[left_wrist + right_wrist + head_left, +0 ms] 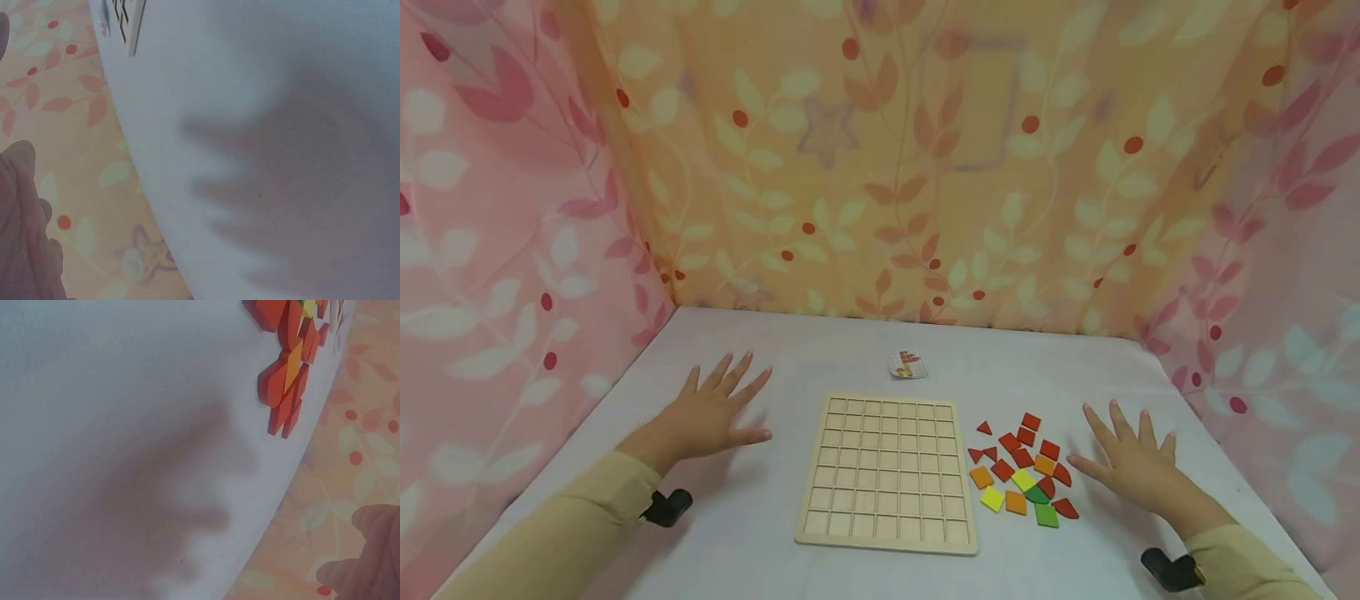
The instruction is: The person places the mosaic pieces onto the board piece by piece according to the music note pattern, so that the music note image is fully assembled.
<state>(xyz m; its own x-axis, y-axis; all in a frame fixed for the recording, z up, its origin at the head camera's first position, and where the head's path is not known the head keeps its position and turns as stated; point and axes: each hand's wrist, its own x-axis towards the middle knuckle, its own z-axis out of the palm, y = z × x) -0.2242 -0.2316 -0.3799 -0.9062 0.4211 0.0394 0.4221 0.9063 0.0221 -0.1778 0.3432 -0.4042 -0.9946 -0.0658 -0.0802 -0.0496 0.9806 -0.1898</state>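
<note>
A pale wooden grid board (887, 473) lies on the white table, its square cells bare. Right of it is a loose cluster of flat pieces: red squares (1002, 471), small red triangles (984, 427), red rounded pieces (1065, 508), orange squares (1016, 502), yellow squares (992, 498) and a green square (1047, 515). My left hand (703, 414) is held with fingers spread over the table, left of the board, holding nothing. My right hand (1131, 462), fingers also spread, hovers just right of the pieces and grips none. Both wrist views show hand shadows on the cloth.
Behind the board lies a small printed card (907, 364) with a coloured picture. Floral curtains (880, 167) hang at the back and both sides of the table. A black wrist device (667, 507) sits at the left cuff, another (1171, 570) at the right.
</note>
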